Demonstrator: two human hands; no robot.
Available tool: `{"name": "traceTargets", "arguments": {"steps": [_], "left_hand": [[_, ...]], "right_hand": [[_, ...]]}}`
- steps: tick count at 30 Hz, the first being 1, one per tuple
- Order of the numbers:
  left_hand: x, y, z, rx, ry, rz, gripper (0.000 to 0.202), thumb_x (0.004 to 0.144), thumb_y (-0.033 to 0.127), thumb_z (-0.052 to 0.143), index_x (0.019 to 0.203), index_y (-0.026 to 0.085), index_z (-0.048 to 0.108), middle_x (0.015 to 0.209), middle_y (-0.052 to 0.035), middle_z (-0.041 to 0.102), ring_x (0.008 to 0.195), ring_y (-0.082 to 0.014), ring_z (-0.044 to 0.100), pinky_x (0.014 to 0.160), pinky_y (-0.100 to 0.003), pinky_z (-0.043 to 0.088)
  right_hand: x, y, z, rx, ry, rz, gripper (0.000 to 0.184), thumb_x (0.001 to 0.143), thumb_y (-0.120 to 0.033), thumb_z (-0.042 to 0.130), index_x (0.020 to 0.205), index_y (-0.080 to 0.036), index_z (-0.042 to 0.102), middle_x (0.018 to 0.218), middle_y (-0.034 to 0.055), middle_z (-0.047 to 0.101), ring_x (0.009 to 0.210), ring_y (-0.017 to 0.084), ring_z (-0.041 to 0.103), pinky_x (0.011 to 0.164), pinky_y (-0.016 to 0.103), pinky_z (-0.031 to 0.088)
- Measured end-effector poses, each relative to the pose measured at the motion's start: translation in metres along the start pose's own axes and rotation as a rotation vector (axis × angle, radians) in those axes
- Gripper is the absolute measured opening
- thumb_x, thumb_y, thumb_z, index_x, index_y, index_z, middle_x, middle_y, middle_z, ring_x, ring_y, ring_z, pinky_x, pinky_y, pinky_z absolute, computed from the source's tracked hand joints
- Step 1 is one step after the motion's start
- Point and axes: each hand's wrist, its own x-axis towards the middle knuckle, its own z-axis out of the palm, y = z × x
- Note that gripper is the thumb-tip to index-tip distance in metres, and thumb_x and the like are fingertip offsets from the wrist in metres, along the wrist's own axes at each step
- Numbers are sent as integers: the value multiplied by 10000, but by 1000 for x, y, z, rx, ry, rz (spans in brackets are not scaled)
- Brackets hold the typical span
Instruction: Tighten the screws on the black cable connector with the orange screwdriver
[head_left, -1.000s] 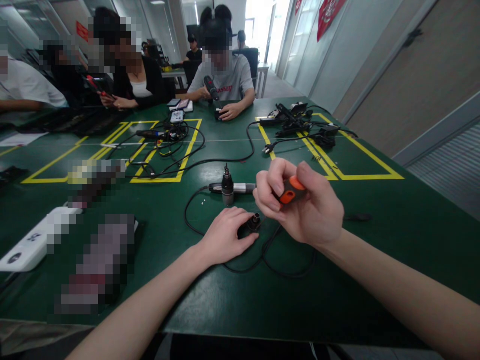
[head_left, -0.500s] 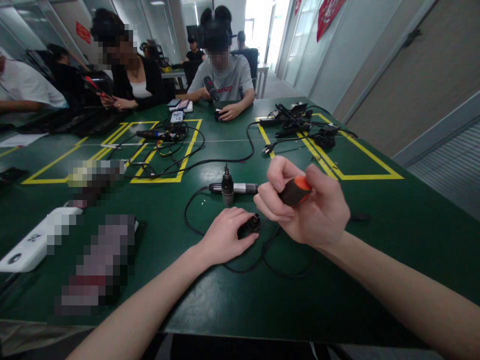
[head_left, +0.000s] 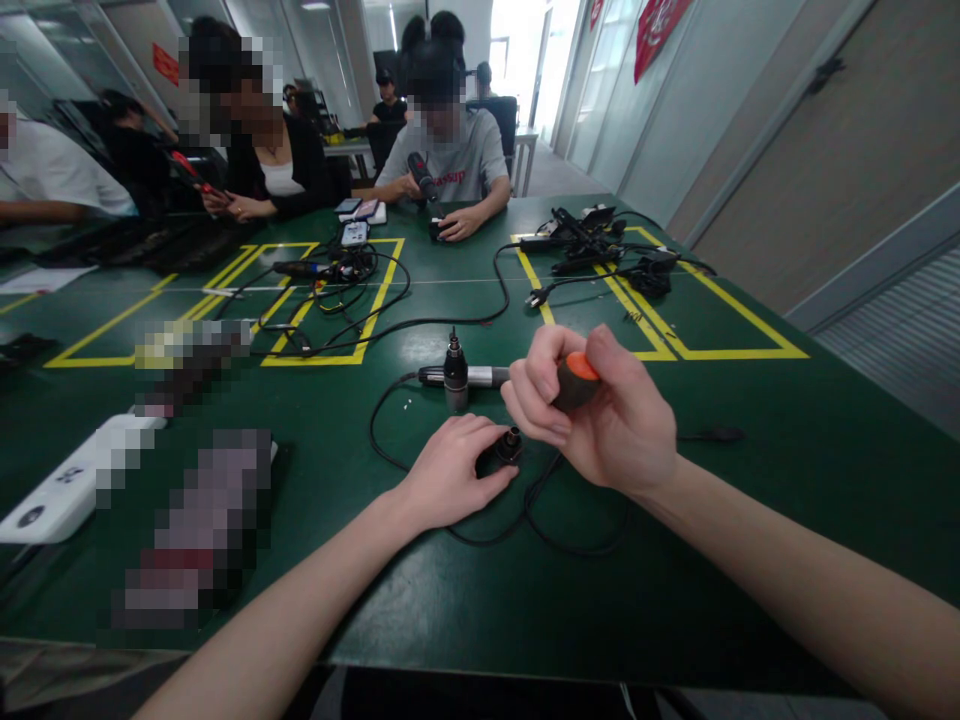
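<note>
My right hand (head_left: 600, 415) is closed round a screwdriver with an orange and black handle (head_left: 576, 378), held upright over a small black connector (head_left: 501, 450). My left hand (head_left: 450, 470) lies on the green table (head_left: 787, 480) with its fingers curled round that connector, pinning it down. The screwdriver's tip is hidden behind my fingers. A black cable (head_left: 540, 525) loops out from the connector across the table.
A silver and black tool (head_left: 457, 375) with a cable lies just behind my hands. Further back are tangled cables (head_left: 337, 290), a power strip and plugs (head_left: 592, 250), and yellow tape lines. People sit at the far side, one holding a tool. Blurred objects lie at left.
My right hand has shifted slightly left and down with the screwdriver, turning it in its grip. My left hand has stayed on the connector.
</note>
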Motion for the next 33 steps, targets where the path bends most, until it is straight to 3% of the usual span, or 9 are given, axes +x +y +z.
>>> {"name": "traceTargets", "arguments": {"steps": [6, 10, 17, 23, 29, 33], "left_hand": [[0, 0, -1, -11, -4, 1, 250, 911, 304, 737, 1143, 212, 727, 1115, -74, 780, 1080, -258, 716, 1047, -447, 548], [0, 0, 0, -6, -3, -7, 251, 906, 305, 743, 1139, 212, 729, 1120, -74, 779, 1097, -261, 713, 1050, -446, 547], [0, 2, -2, -8, -19, 1, 290, 928, 292, 718, 1212, 235, 725, 1155, -73, 776, 1152, -269, 704, 1085, -463, 535], [0, 1, -2, -3, -18, 5, 296, 924, 296, 725, 1212, 231, 727, 1165, -75, 777, 1169, -275, 700, 1097, -475, 533], [0, 1, -1, -6, -9, -9, 260, 910, 304, 734, 1157, 222, 730, 1124, -73, 776, 1098, -263, 713, 1059, -459, 550], [0, 1, -1, -2, -11, -10, 257, 909, 304, 735, 1153, 223, 729, 1120, -71, 775, 1087, -258, 710, 1053, -451, 548]], "right_hand": [[-2, 0, -2, 3, 30, -3, 373, 1037, -533, 574, 828, -224, 566, 515, -89, 425, 431, 91, 330, 467, 233, 287], [0, -1, -1, -5, 60, 13, 420, 1025, -537, 594, 773, -201, 592, 565, -50, 500, 447, 93, 379, 449, 239, 296], [1, -5, 2, 16, 34, 67, 548, 1036, -621, 517, 680, -205, 538, 515, -73, 344, 440, 86, 246, 421, 229, 217], [-4, -3, -1, 25, -12, 32, 396, 999, -600, 594, 845, -246, 503, 516, -115, 338, 434, 88, 207, 440, 218, 217], [-2, -2, -1, -36, 28, -30, 375, 1021, -525, 595, 801, -226, 542, 582, -59, 483, 469, 105, 365, 466, 246, 295], [0, -2, 1, -25, 45, -17, 483, 1048, -561, 548, 720, -208, 581, 550, -50, 441, 465, 106, 335, 464, 259, 290]]}}
